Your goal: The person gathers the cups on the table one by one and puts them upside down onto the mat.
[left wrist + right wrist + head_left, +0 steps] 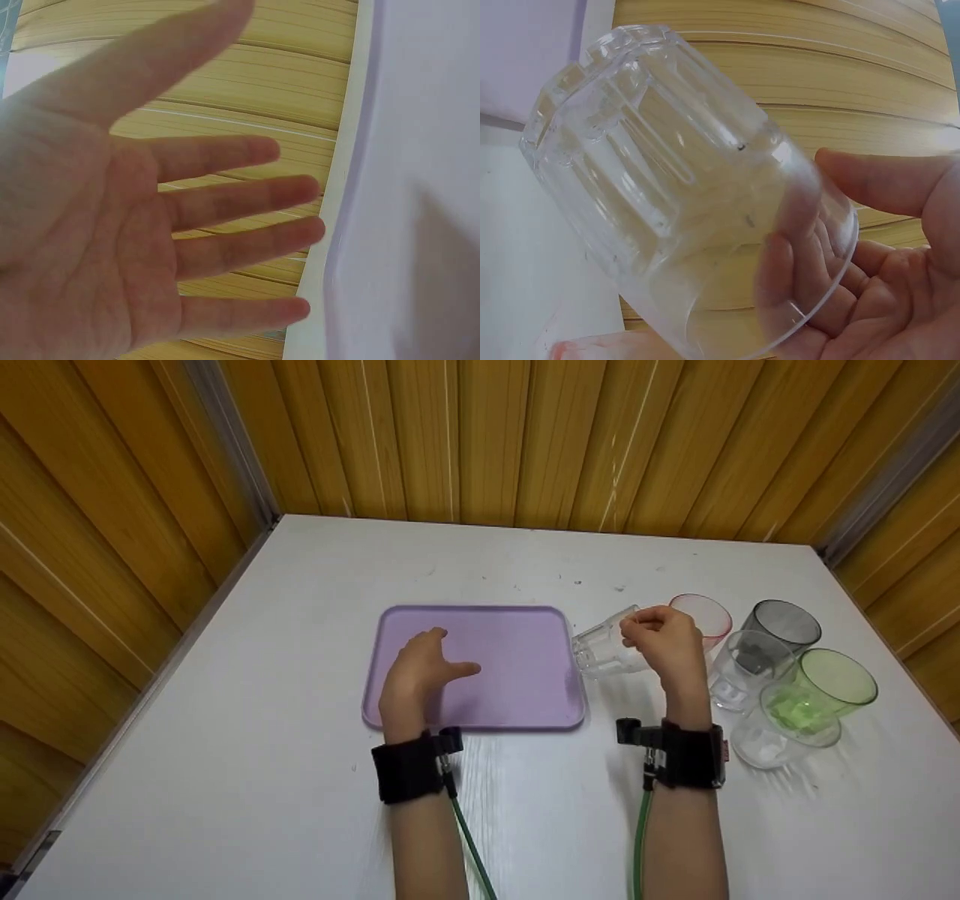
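My right hand (670, 645) pinches a clear plastic cup (609, 649) near its rim, thumb on one side and fingers on the other. The cup is tipped on its side, its fluted base pointing left at the right edge of a purple tray (487, 619). In the right wrist view the cup (660, 172) fills the middle, with the thumb and curled fingers at its rim. Over the left part of the tray is my left hand (424, 664), thumb apart from the fingers and holding nothing. The left wrist view shows its palm (112, 225) and straight, spread fingers.
Right of the right hand stand a pink-rimmed cup (705, 619), a grey cup (787, 622), a green cup (840, 679) and clear cups (750, 667), closely grouped. The white table (292, 660) meets wooden panels (487, 442) at the back. Green cables run from both wrist straps.
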